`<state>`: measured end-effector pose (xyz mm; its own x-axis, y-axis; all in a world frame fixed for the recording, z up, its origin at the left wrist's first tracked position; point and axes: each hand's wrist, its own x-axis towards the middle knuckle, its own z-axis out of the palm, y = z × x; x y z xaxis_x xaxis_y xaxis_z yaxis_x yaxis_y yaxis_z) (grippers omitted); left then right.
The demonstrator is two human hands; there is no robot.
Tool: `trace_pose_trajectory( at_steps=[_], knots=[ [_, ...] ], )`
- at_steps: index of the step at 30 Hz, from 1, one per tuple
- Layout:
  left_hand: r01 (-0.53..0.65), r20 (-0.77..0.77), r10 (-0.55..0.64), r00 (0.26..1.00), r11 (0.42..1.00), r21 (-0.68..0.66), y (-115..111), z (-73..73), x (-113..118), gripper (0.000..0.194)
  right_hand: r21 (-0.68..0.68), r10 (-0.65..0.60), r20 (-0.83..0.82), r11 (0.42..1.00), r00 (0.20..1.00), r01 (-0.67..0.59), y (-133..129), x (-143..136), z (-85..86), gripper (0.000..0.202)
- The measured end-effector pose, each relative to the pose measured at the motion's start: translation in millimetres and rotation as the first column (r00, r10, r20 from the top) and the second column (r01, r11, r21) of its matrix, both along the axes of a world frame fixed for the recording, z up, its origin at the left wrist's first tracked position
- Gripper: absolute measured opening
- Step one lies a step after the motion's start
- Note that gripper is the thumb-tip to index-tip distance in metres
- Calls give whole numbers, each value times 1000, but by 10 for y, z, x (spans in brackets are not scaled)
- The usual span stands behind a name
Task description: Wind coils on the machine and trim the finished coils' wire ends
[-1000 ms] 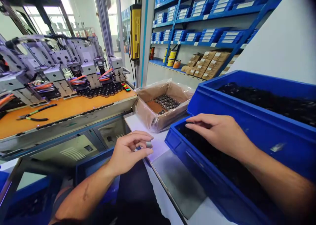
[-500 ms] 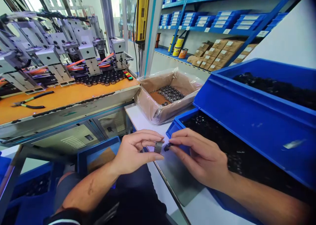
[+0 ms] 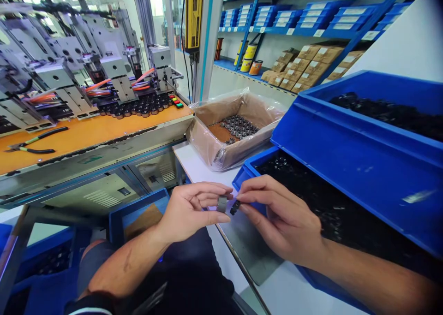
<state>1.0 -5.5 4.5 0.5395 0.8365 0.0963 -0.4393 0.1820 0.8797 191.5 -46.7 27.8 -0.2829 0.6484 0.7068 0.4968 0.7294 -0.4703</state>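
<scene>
Between the thumb and fingers of my left hand [image 3: 194, 207] is a short grey metal ring [image 3: 222, 204], its side towards me. My right hand [image 3: 280, 218] pinches a small black plastic piece [image 3: 235, 207] at its fingertips. The black piece is just right of the ring, with a narrow gap between them. Both hands are above the front edge of the white table [image 3: 226, 255]. Right behind my right hand, a blue bin [image 3: 249, 172] holds a heap of small black parts.
A plastic-lined cardboard box [image 3: 224, 153] with several metal rings stands behind my hands. Another blue bin [image 3: 346, 163] rises at the right. On the left, an orange bench [image 3: 104, 133] carries a machine [image 3: 117, 70], pliers [image 3: 34, 142] and rows of dark round parts [image 3: 138, 106].
The black piece has tilted in my right fingertips and shows more of its notched side. Both hands stay close together. The camera view has shifted slightly.
</scene>
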Motion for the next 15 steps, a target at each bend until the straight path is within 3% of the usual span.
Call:
trace_pose_trajectory(
  at_steps=[10, 15],
  knots=[
    [33, -48, -35, 998, 998, -60, -46, 17, 72, 37, 6, 0, -4, 1000, 1000, 1, 26, 8, -56, 22],
    [-43, -37, 43, 998, 999, -2, -47, 44, 86, 45, 14, 56, 11, 998, 998, -56, 10, 24, -32, 33]
  ],
)
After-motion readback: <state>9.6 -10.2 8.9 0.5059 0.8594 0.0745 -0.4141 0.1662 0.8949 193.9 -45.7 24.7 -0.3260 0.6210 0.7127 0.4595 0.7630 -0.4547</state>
